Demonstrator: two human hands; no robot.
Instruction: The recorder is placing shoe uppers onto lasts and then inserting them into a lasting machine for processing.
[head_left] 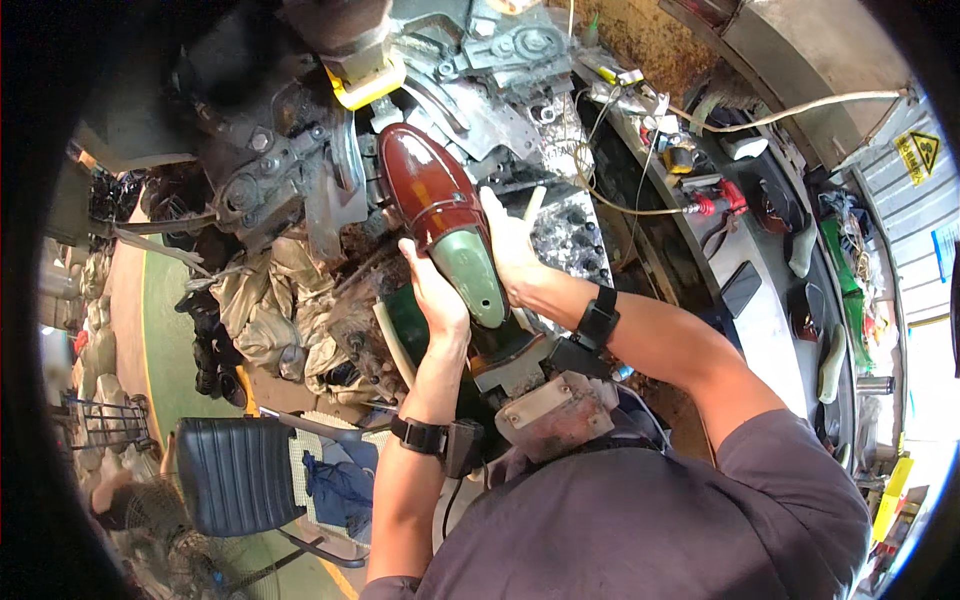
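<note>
A glossy reddish-brown shoe upper [430,180] is pulled over a green shoe last [466,262], its toe pointing away from me toward the machine. My left hand [437,292] grips the left side near the heel end of the last. From the right, my right hand [510,238] presses along the other side, with its fingers reaching beside the upper. The shoe sits between both palms, sole side hidden. A pale stick-like piece [535,205] shows beside my right fingers; whether it belongs to the machine I cannot tell.
Metal machine arms [270,180] surround the toe, and a yellow-edged block [368,85] hangs above it. On the right runs a bench [770,330] with a phone [740,288], a red tool [722,200] and more shoe pieces. A black chair [235,475] stands at lower left.
</note>
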